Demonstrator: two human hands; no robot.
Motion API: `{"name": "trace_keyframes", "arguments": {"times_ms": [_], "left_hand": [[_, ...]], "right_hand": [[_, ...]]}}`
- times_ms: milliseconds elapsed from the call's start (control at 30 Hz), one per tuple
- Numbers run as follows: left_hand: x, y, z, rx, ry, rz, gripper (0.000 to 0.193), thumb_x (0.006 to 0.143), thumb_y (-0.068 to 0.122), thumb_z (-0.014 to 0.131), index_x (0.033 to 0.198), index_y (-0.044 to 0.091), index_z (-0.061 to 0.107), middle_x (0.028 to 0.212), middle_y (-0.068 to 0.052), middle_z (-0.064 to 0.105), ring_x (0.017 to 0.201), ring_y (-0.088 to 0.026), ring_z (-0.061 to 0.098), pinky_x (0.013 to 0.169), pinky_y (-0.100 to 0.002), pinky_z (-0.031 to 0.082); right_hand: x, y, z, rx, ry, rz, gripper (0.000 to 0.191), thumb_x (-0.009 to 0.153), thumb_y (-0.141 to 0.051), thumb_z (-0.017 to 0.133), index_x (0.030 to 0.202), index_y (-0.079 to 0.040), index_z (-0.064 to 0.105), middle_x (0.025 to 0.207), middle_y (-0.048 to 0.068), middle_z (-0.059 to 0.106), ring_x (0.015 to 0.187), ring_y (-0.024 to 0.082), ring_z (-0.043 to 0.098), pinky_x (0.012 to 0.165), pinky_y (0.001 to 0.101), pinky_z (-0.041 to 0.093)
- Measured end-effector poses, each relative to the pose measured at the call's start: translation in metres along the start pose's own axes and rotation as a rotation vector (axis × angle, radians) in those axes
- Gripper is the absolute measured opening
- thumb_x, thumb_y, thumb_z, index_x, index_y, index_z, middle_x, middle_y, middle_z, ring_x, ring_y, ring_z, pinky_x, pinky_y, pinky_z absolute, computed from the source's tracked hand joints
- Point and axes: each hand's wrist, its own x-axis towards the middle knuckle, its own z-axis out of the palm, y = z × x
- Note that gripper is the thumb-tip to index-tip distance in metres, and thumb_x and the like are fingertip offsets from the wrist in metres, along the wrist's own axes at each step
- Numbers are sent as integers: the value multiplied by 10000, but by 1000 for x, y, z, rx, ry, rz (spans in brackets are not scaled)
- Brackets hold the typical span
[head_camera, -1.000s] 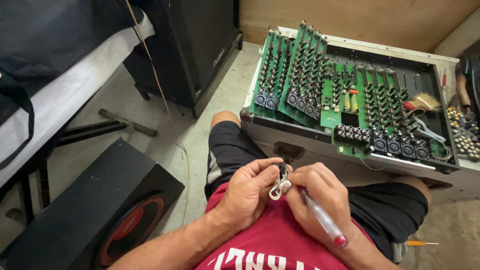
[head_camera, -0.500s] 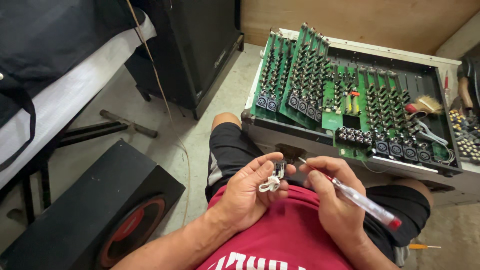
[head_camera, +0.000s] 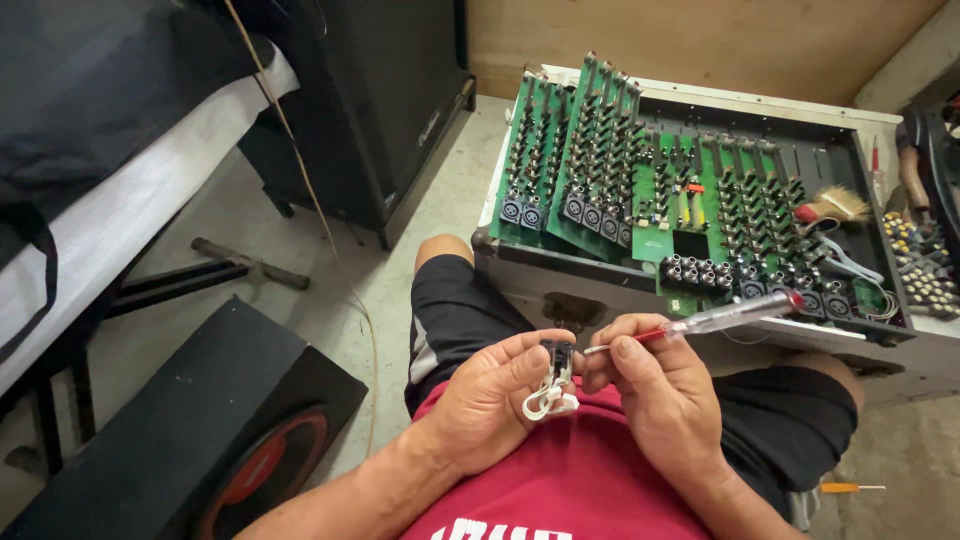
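Note:
My left hand (head_camera: 490, 400) pinches a small black connector part (head_camera: 556, 357) with short white wires (head_camera: 545, 402) hanging from it, held over my lap. My right hand (head_camera: 650, 385) grips a screwdriver with a clear handle and red cap (head_camera: 725, 316); its metal tip points left and touches the black part. Just beyond my knees lies an opened audio mixer chassis (head_camera: 560, 290) filled with rows of green circuit boards (head_camera: 610, 160) studded with black jacks and knobs.
A black speaker cabinet with a red-rimmed cone (head_camera: 215, 440) lies at lower left. A tall black cabinet (head_camera: 390, 100) stands behind, a metal stand's legs (head_camera: 200, 275) on the concrete floor. A brush (head_camera: 835, 205) rests in the chassis; a small orange screwdriver (head_camera: 850, 488) lies at right.
The screwdriver swung from pointing down toward my lap to lying nearly level, handle out to the right, tip at the part. Both hands stayed together over my lap.

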Motion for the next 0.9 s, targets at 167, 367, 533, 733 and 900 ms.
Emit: {"name": "trace_keyframes", "arguments": {"times_ms": [167,367,533,733,900], "left_hand": [[-2,1,1,-20,-65,-5,362,1041,207,658,1306,-36,618,1074,-109,722,918,-188,721,859,-345,615],[-2,1,0,-32,-22,-25,377,1053,287,611,1265,-24,633,1086,-138,730,870,-187,734,799,-313,634],[0,0,-1,-5,-24,-30,418,1045,337,601,1248,-27,637,1082,-136,737,854,-182,734,760,-293,640],[0,-2,-5,-12,-33,-34,452,1069,366,596,1259,-41,643,1017,-126,732,839,-180,740,759,-286,637],[0,-2,-5,-24,-14,-50,461,1071,370,574,1248,-49,644,1019,-124,740,839,-178,744,751,-282,639]], "right_hand": [[-1,3,0,5,-51,14,166,1075,-53,516,1185,43,594,990,137,684,868,178,640,812,328,539],[-1,2,1,40,-73,77,161,1059,-50,513,1164,43,593,991,122,678,883,177,640,809,335,540],[0,1,1,20,-82,110,162,1052,-53,523,1156,45,596,969,108,665,865,174,635,792,329,539],[-1,4,0,-39,-92,99,161,1060,-62,550,1167,46,603,945,100,659,821,139,603,763,292,522],[-1,5,1,-47,-32,133,164,1038,-77,542,1156,25,595,922,88,656,788,133,610,722,286,525]]}}
